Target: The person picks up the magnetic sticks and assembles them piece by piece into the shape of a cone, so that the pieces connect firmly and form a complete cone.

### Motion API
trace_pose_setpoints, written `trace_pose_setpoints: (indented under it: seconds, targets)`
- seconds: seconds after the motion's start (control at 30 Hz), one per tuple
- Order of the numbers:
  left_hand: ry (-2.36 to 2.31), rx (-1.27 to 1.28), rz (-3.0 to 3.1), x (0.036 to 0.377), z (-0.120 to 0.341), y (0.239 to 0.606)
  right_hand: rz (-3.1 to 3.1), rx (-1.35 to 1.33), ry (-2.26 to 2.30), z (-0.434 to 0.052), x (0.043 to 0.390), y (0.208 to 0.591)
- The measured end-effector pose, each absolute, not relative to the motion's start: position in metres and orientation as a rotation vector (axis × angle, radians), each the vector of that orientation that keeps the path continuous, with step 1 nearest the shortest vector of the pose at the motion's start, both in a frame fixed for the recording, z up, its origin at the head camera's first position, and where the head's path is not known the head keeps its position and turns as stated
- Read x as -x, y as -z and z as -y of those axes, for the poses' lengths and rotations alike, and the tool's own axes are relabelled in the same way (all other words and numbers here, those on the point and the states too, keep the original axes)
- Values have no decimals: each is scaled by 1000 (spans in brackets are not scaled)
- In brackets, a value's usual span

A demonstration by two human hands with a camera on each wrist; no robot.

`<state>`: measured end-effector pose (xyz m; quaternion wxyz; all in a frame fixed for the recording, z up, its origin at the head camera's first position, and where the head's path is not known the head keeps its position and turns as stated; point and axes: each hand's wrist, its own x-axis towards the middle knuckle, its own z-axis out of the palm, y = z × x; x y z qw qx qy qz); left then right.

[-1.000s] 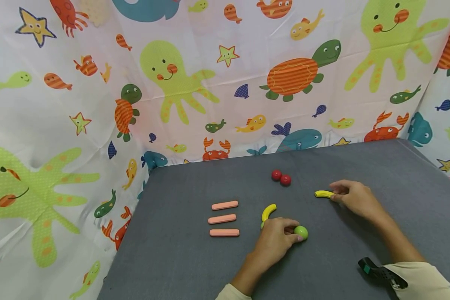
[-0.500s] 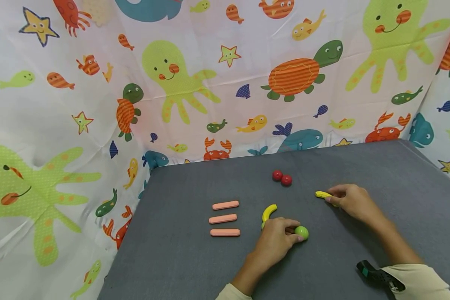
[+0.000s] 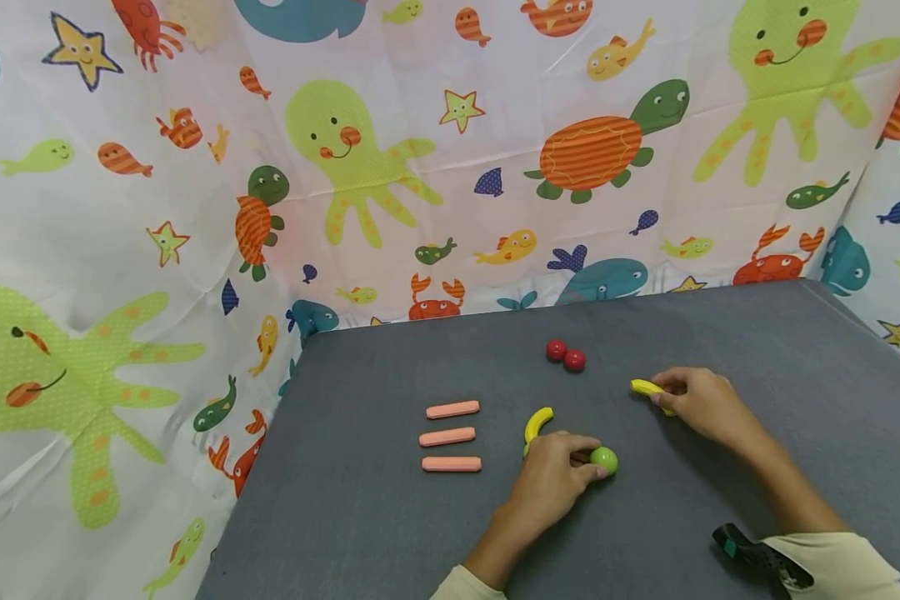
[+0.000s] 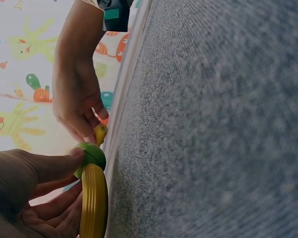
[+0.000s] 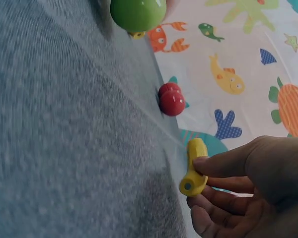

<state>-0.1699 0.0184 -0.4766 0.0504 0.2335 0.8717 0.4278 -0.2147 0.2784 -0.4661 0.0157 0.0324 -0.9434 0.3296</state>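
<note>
Little has changed over the last second: the right hand (image 3: 701,400) has closed more over the yellow banana (image 3: 647,387) (far right on the grey table (image 3: 390,517)), fingers now pinching its end. The left hand (image 3: 551,479) stays low, thumb and fingers curled round the green ball (image 3: 603,458), just beside a second banana (image 3: 537,422). Two red balls (image 3: 565,355) and three pink sticks (image 3: 450,436) lie untouched.

This looks like a staged play corner set up for recording, not a lived-in room. A sea-creature curtain (image 3: 450,158) of octopuses, turtles and fish hangs close behind and beside a grey table (image 3: 390,533). Past the hands lie toy pieces: pink sticks (image 3: 451,435) and red balls (image 3: 565,355). A camera strap (image 3: 753,554) sits at the right wrist.
</note>
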Motion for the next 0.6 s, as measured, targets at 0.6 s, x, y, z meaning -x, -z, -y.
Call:
trace_pose_setpoints:
  seconds: [0.6]
  targets:
    - [-1346,-750,-2676,172,-18,477,2932,-123,-1542,-246,207,457]
